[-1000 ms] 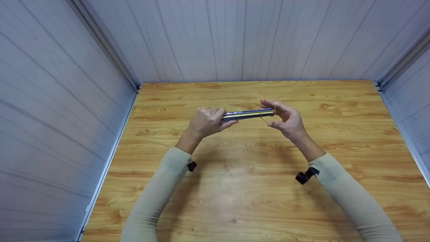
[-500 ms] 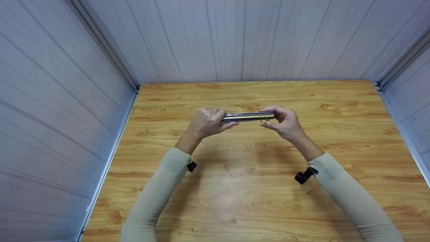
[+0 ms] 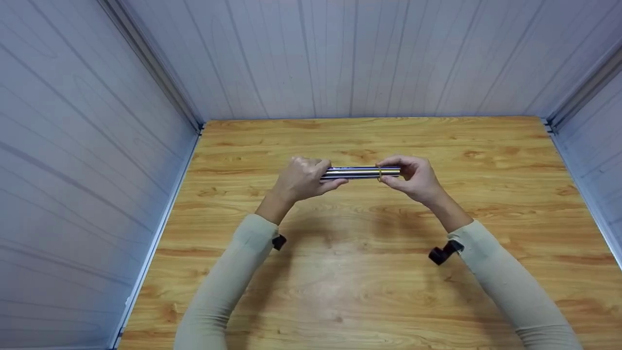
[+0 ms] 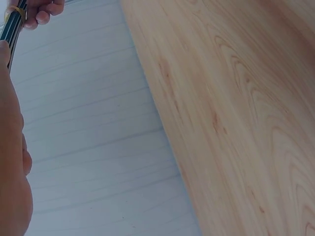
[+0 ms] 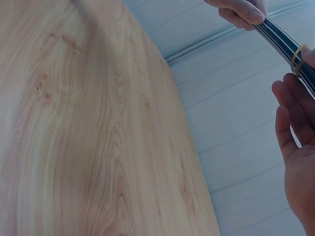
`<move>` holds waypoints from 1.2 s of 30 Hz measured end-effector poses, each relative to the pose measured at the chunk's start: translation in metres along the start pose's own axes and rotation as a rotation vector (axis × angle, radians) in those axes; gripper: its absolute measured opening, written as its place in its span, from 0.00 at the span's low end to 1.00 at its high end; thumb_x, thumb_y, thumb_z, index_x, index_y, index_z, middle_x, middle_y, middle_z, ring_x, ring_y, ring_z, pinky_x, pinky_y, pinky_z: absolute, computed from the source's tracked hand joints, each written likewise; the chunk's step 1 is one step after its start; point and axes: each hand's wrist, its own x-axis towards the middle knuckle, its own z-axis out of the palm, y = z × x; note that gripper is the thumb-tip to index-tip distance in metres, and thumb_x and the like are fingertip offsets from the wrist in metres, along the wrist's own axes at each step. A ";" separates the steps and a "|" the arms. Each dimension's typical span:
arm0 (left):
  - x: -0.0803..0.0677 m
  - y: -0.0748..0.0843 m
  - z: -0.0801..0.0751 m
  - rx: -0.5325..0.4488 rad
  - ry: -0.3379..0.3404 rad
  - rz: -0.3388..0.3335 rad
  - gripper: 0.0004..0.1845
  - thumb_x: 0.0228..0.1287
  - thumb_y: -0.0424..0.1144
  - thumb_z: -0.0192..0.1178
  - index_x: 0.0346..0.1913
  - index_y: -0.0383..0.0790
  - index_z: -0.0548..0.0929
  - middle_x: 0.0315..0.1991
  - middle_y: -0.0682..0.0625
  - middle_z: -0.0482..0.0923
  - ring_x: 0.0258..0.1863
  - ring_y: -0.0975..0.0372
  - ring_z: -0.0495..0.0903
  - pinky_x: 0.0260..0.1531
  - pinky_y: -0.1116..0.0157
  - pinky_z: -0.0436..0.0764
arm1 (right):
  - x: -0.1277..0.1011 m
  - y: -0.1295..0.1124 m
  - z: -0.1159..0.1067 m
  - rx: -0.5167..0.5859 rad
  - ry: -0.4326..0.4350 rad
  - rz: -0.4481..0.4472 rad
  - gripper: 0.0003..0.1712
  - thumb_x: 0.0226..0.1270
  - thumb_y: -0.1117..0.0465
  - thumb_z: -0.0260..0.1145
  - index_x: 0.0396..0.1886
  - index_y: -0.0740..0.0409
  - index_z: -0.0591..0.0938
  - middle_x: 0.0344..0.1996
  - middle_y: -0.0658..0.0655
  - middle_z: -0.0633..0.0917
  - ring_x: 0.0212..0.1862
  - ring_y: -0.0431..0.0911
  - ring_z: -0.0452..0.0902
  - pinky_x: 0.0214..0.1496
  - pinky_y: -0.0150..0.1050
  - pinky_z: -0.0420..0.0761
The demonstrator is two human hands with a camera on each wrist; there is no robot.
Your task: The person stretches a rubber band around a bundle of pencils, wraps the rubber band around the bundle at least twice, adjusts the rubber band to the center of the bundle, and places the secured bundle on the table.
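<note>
A bundle of slim, glossy pencil-like sticks, dark with blue, silver and yellow streaks, is held level above the table. My left hand grips its left end, thumb along the near side. Around the bundle near its right end sits a yellow rubber band. With thumb and fingertips my right hand pinches at the band, from both sides of the bundle. The right wrist view shows the band looped around the sticks under the right thumb. The left palm hides the bundle's left end.
Below the hands lies a wood-grain table. Pale panelled walls stand behind it and on its left and right sides. A black wrist device hangs at the right sleeve.
A second ago the band was stretched out past the bundle's right end by my right fingers. Now it lies close around the sticks, and the right fingers have closed in. My left hand has barely moved.
</note>
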 end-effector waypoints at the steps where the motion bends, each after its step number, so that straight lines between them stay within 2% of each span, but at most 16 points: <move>1: 0.000 0.000 0.000 -0.007 -0.012 -0.008 0.30 0.65 0.61 0.80 0.28 0.43 0.75 0.14 0.54 0.75 0.10 0.64 0.68 0.13 0.64 0.70 | -0.001 0.000 -0.001 0.007 -0.004 -0.005 0.17 0.72 0.76 0.75 0.54 0.86 0.84 0.49 0.42 0.95 0.46 0.35 0.91 0.47 0.27 0.90; 4: -0.002 0.001 0.001 -0.035 -0.042 -0.035 0.30 0.66 0.60 0.80 0.29 0.43 0.75 0.14 0.53 0.74 0.11 0.64 0.66 0.14 0.64 0.69 | -0.001 0.001 -0.003 0.018 -0.016 -0.015 0.22 0.72 0.71 0.79 0.55 0.86 0.85 0.50 0.43 0.95 0.47 0.37 0.91 0.49 0.27 0.90; 7: -0.004 0.002 0.003 -0.054 -0.060 -0.052 0.29 0.67 0.58 0.80 0.30 0.42 0.75 0.15 0.52 0.75 0.12 0.65 0.64 0.15 0.64 0.68 | -0.002 0.002 -0.004 0.008 -0.019 -0.017 0.20 0.72 0.75 0.76 0.57 0.87 0.84 0.51 0.42 0.95 0.48 0.36 0.91 0.51 0.27 0.90; 11: -0.005 0.000 0.003 -0.073 -0.066 -0.060 0.28 0.68 0.57 0.80 0.29 0.42 0.74 0.14 0.52 0.72 0.15 0.67 0.56 0.18 0.67 0.60 | -0.005 0.001 -0.006 -0.014 -0.001 -0.034 0.19 0.69 0.84 0.70 0.59 0.87 0.83 0.53 0.42 0.94 0.50 0.34 0.91 0.55 0.27 0.89; 14: -0.006 0.000 0.002 -0.079 -0.083 -0.070 0.29 0.69 0.57 0.79 0.28 0.42 0.73 0.14 0.53 0.70 0.17 0.69 0.50 0.21 0.70 0.53 | -0.005 0.001 -0.008 -0.016 0.017 -0.062 0.20 0.67 0.86 0.69 0.58 0.85 0.83 0.53 0.43 0.94 0.51 0.34 0.91 0.56 0.27 0.89; 17: -0.007 0.000 0.001 -0.079 -0.102 -0.081 0.29 0.69 0.58 0.78 0.27 0.42 0.73 0.14 0.54 0.69 0.17 0.70 0.49 0.23 0.71 0.50 | -0.005 0.000 -0.009 -0.010 0.027 -0.094 0.19 0.65 0.87 0.70 0.55 0.81 0.86 0.51 0.47 0.93 0.51 0.35 0.90 0.56 0.28 0.89; 22: -0.005 0.003 0.002 -0.104 -0.110 -0.100 0.28 0.70 0.58 0.77 0.28 0.42 0.75 0.14 0.52 0.73 0.16 0.68 0.54 0.21 0.69 0.54 | -0.004 -0.001 -0.007 -0.036 -0.006 -0.134 0.23 0.62 0.89 0.71 0.51 0.66 0.93 0.48 0.57 0.91 0.51 0.37 0.89 0.55 0.28 0.89; 25: -0.003 0.005 0.002 -0.123 -0.109 -0.105 0.27 0.70 0.58 0.77 0.29 0.42 0.76 0.15 0.52 0.75 0.16 0.67 0.59 0.19 0.68 0.59 | -0.005 -0.001 -0.005 -0.054 -0.016 -0.142 0.25 0.61 0.89 0.72 0.51 0.63 0.94 0.48 0.59 0.91 0.51 0.37 0.88 0.53 0.28 0.90; 31: -0.003 0.008 0.002 -0.159 -0.136 -0.133 0.27 0.71 0.57 0.77 0.28 0.41 0.77 0.15 0.51 0.75 0.16 0.68 0.59 0.20 0.67 0.60 | -0.006 -0.001 -0.001 -0.055 0.016 -0.134 0.22 0.62 0.89 0.73 0.50 0.66 0.94 0.48 0.58 0.93 0.50 0.37 0.89 0.50 0.27 0.90; 36: -0.002 0.010 -0.001 -0.174 -0.153 -0.159 0.27 0.73 0.57 0.76 0.28 0.40 0.79 0.15 0.50 0.75 0.16 0.67 0.60 0.19 0.66 0.62 | -0.006 -0.003 0.000 -0.069 0.026 -0.118 0.17 0.63 0.88 0.73 0.50 0.75 0.92 0.49 0.48 0.95 0.50 0.37 0.91 0.50 0.27 0.90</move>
